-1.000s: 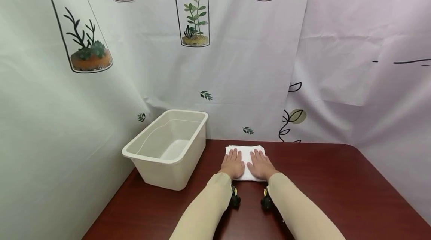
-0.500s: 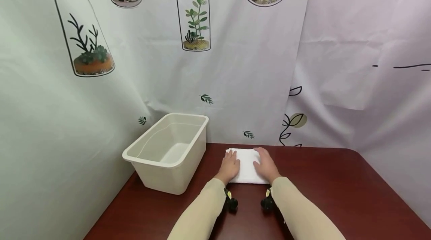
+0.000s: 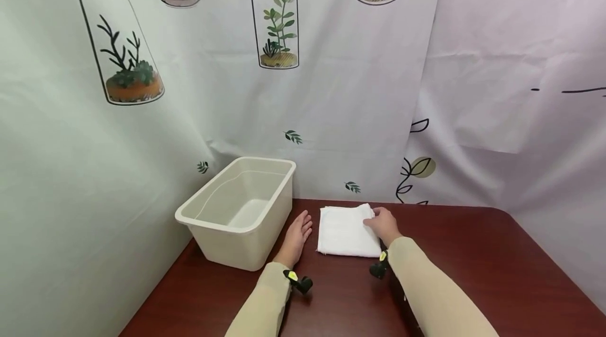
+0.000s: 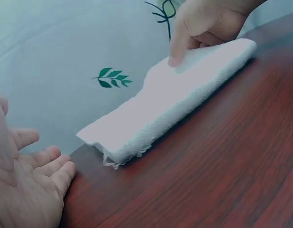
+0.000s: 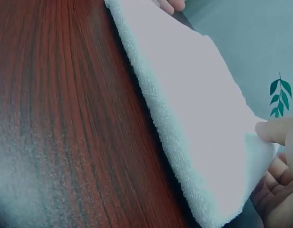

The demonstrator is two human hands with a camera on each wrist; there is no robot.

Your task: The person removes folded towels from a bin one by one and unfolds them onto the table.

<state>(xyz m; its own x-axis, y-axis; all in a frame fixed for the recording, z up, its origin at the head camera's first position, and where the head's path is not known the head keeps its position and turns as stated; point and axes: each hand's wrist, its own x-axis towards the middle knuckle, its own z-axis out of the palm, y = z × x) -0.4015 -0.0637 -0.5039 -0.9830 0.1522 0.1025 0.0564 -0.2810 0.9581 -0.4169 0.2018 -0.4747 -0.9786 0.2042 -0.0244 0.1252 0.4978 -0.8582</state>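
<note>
At left, smooth cream tub (image 3: 227,247) with rounded rim; then left hand (image 3: 295,233) with loosely extended fingers; then strip of wood-grained table (image 3: 309,254); in the middle, fuzzy folded white towel (image 3: 347,233), frayed at near-left corner; right hand (image 3: 384,225) pinching its far-right edge; rightward, broad room up to rounded far corner.

Took the left hand (image 3: 297,234) off the folded white cloth (image 3: 347,234), pressed flat there 1.0 s ago, and moved it into the gap beside the pale tub (image 3: 236,250), with the palm turned towards the cloth. Shifted the right hand (image 3: 385,225) from lying flat on top to the far right corner, now pinching and raising that corner between thumb and fingers.
</note>
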